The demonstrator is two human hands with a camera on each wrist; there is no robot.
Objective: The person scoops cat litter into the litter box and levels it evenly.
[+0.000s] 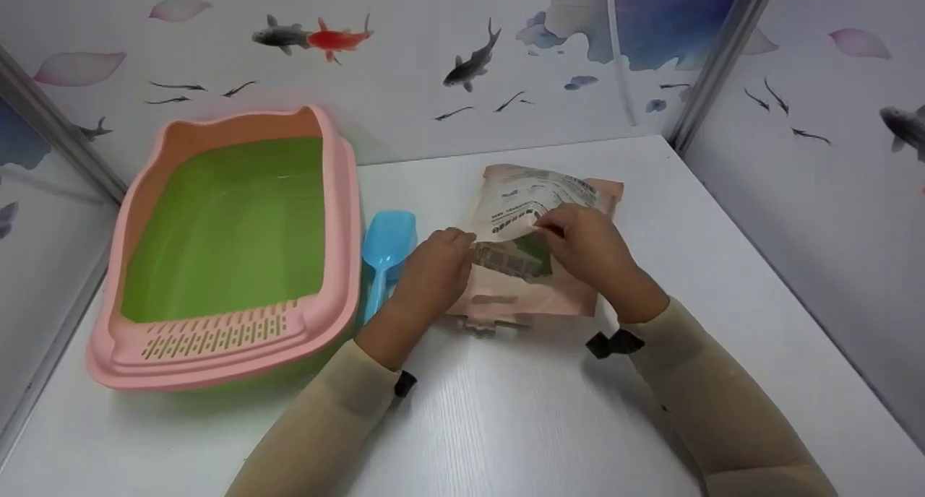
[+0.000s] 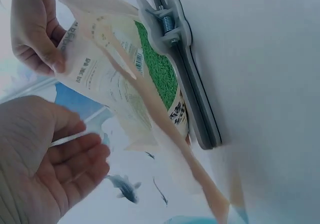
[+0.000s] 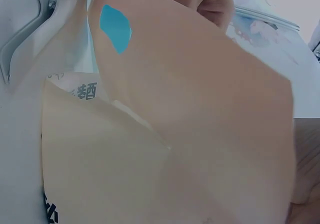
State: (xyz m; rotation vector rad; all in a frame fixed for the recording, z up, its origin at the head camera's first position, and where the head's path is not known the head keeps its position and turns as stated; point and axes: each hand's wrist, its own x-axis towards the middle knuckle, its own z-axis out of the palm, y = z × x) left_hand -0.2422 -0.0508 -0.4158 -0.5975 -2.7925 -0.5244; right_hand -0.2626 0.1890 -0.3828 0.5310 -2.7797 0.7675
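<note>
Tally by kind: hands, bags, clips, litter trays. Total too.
Hands: 2 (left hand, right hand)
Bags: 1 (pinkish printed bag)
Clips: 1 (gray clip)
Litter trays: 1 (pink-and-green tray)
Total: 5

Bag [image 1: 513, 258]: pale peach, thin, creased; black print, barcode, green patch. On the desk [image 1: 506, 410], toward the far edge, printed sheet lifted and bowed above the lower part. Cutout hole through the peach sheet. Can't tell if sealed.
</note>
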